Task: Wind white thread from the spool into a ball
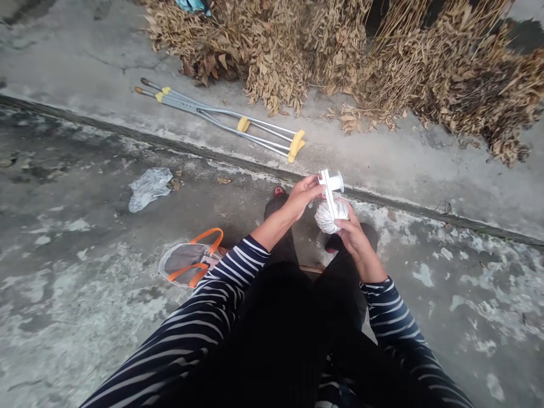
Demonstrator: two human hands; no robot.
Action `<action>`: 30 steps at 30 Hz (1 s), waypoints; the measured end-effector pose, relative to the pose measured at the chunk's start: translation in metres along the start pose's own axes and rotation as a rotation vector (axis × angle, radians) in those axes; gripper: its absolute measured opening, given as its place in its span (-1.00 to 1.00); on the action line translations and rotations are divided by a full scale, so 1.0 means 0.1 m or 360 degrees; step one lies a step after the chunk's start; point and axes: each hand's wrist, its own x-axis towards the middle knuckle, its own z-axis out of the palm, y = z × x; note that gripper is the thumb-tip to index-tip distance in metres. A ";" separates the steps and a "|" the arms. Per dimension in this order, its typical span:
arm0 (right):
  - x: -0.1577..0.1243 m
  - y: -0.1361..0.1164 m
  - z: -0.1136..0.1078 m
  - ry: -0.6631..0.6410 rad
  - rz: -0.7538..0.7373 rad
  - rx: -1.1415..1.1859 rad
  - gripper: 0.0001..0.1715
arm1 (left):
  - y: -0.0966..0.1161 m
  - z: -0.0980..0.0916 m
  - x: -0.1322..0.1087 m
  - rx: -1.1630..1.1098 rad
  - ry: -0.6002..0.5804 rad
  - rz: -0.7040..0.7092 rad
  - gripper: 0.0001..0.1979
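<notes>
My left hand is closed at one end of a white spool, thumb and fingers pinching its near side. A flat white strip with a dark line runs from the spool down to a round ball of wound white strip, which shows thin dark lines. My right hand grips that ball from the right, with the thumb on the strip at its near side. Both things are held up above my knees. Part of the spool is hidden behind the strip and my left fingers.
A pair of crutches with yellow pads lies on the raised concrete ledge ahead. Dry leaves are heaped behind them. To the left are a crumpled clear plastic bag and a bag with orange handles. A concrete step edge crosses the ground.
</notes>
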 end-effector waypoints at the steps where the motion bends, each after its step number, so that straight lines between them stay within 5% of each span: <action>1: 0.00 0.00 0.00 0.0022 0.0004 -0.0019 -0.23 | 0.01 0.00 0.00 0.0007 0.0014 0.0005 -0.59; 30: 0.01 0.18 0.17 0.0137 0.0173 0.0053 -0.21 | 0.08 0.05 -0.03 0.0147 0.0180 -0.0173 -0.79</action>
